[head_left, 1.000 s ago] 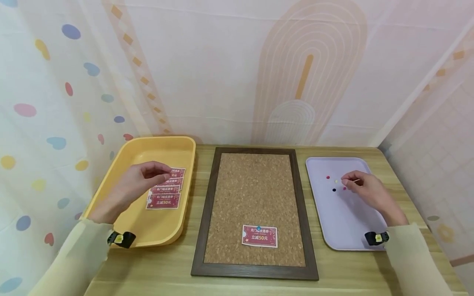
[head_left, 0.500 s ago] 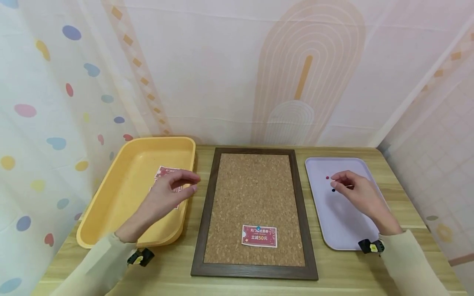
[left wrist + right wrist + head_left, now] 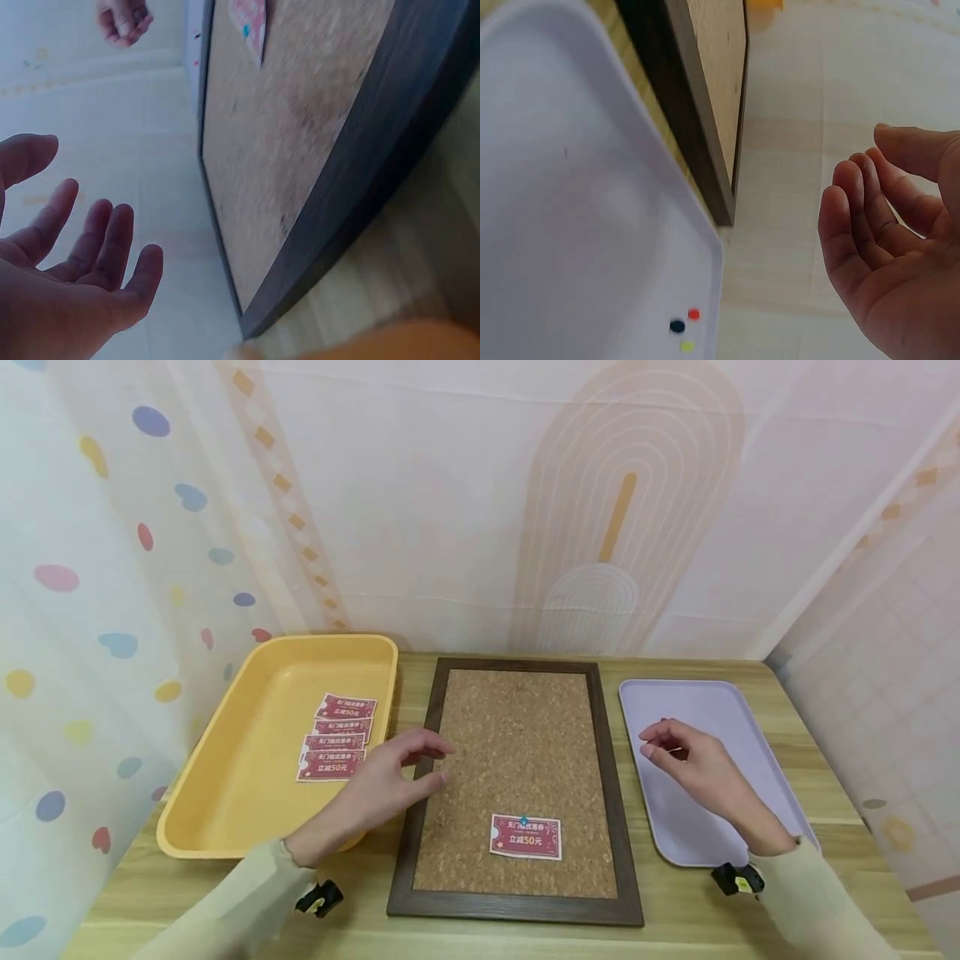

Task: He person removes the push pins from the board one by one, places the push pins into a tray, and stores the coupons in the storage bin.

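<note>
Above the left side of a framed cork board [image 3: 525, 735], my left hand [image 3: 378, 785] hovers with fingers loosely spread and nothing between them. In the left wrist view its fingers and thumb stand well apart. My right hand [image 3: 701, 768] hangs over the lilac tray [image 3: 731, 835], fingers loosely curled, thumb tip near the index tip; no item shows in it. On the board's lower part lies a red coupon [image 3: 525, 842] with a blue pushpin [image 3: 523, 821] at its top edge. The tray bears a red [image 3: 694, 313], a black [image 3: 677, 326] and a yellow pushpin [image 3: 687, 346].
A yellow bin [image 3: 262, 760] stands left of the board, holding several overlapping red coupons [image 3: 332, 767]. All three sit on a wooden table [image 3: 360, 927]. A patterned curtain [image 3: 420, 527] hangs behind it and at both sides.
My left hand has moved right, from over the coupons in the bin to the board's left side, with its fingers spreading. My right hand has shifted left across the tray.
</note>
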Demonstrator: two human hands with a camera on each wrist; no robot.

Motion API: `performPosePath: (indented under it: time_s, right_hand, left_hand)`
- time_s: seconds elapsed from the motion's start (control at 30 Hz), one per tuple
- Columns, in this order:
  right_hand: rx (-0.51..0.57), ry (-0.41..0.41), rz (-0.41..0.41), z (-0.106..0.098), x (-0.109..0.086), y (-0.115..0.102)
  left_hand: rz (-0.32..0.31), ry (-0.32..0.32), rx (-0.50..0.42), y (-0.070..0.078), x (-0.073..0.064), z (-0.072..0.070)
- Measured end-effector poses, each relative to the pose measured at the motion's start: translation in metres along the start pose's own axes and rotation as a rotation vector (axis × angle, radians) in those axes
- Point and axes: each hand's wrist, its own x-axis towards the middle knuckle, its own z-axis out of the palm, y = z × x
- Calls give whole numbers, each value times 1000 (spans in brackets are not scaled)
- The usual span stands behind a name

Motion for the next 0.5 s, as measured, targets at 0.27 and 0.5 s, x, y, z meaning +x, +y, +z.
performPosePath:
  time_s: [0.27, 0.5]
  right_hand:
    - [20, -52, -63, 22, -5, -11]
    - [69, -106, -84, 37, -13, -21]
  left_hand:
    - [56, -120, -8, -2, 4, 26]
    - [62, -264, 14, -5, 8, 48]
